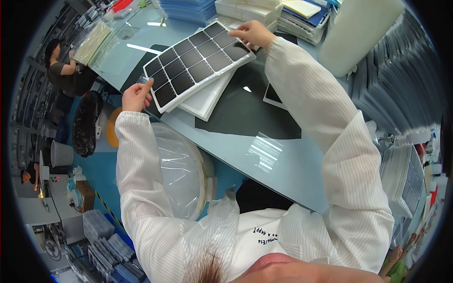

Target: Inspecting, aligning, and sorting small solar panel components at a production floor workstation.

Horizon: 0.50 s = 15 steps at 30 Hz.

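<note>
A white tray [198,61] with a grid of several dark square pads lies on top of a stack of white trays [207,101] on a pale blue table [283,165]. My left hand [137,95] grips the tray's near left corner. My right hand [252,34] holds its far right corner. Both arms are in white striped sleeves. A black mat [250,111] lies under the stack.
Stacks of white and blue trays [264,12] stand at the table's far edge. A white bin lined with clear plastic [181,170] sits at my left. Another person [63,70] works at far left. More gridded trays [406,179] are stacked at right.
</note>
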Each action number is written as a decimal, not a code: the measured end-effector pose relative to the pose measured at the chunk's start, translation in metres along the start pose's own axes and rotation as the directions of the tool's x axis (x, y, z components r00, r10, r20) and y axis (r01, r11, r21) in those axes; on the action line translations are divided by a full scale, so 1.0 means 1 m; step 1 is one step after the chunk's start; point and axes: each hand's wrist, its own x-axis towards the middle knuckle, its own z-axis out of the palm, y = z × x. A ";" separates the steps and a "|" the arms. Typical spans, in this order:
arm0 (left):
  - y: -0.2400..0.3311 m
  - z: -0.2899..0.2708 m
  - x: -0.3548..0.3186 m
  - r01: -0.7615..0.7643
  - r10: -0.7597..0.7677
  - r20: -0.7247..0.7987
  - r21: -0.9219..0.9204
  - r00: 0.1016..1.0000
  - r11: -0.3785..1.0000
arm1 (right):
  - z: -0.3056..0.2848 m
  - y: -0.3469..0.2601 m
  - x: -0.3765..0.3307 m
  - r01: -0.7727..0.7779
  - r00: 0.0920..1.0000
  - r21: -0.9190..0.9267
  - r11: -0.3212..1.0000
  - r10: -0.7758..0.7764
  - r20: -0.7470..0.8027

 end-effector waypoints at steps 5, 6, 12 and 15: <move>-0.031 0.021 -0.038 -0.315 0.283 -0.273 -0.083 0.920 0.945 | -0.022 0.006 -0.047 0.128 0.966 -0.281 0.951 -0.184 -0.184; -0.036 0.027 -0.049 -0.377 0.344 -0.238 -0.112 0.909 0.919 | -0.020 0.007 -0.058 0.164 0.974 -0.309 0.937 -0.204 -0.101; -0.029 0.066 -0.075 -0.456 0.484 -0.178 0.179 0.857 0.872 | 0.007 0.018 -0.069 0.252 0.967 -0.450 0.857 -0.206 0.149; -0.020 0.076 -0.076 -0.405 0.452 -0.217 0.227 0.866 0.886 | 0.016 0.022 -0.062 0.220 0.972 -0.543 0.811 -0.228 0.054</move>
